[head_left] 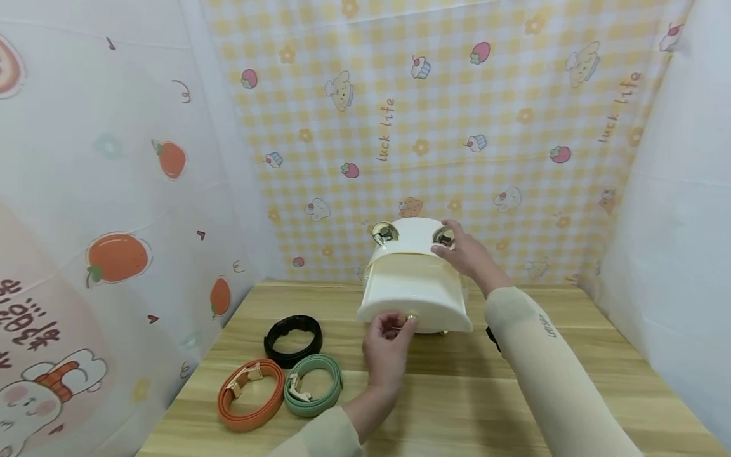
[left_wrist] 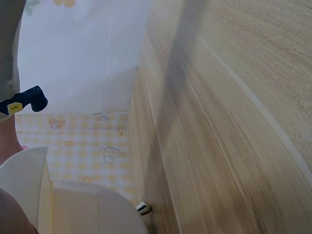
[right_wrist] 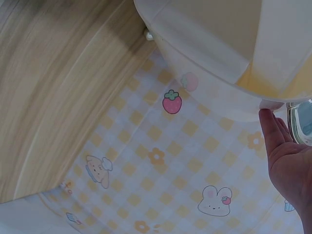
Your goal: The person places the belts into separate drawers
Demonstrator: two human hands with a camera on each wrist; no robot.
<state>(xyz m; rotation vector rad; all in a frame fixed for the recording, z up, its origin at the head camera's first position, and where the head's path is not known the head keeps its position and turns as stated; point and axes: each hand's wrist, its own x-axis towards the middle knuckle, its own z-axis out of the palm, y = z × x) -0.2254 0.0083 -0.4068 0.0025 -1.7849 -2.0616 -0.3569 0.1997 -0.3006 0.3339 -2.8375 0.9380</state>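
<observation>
A white box (head_left: 415, 232) with a rounded top and two gold-rimmed round ornaments stands at the table's back. Its white front flap (head_left: 417, 295) juts towards me, and the cream inside shows above it. My left hand (head_left: 387, 349) pinches the small gold knob (head_left: 411, 317) on the flap's front edge. At the box's upper right, my right hand (head_left: 471, 257) holds the top, thumb and fingers around the right ornament (head_left: 443, 237). In the right wrist view the fingertips of this right hand (right_wrist: 292, 168) touch the box's side wall (right_wrist: 214, 92).
On the left of the wood-grain table (head_left: 457, 406) lie three coiled belts: a black one (head_left: 312, 348), an orange one (head_left: 251, 421) and a green one (head_left: 320, 407). A checked cloth (head_left: 422, 127) hangs behind, with white cloths on both sides. Under the box shows a gold foot (left_wrist: 144, 208).
</observation>
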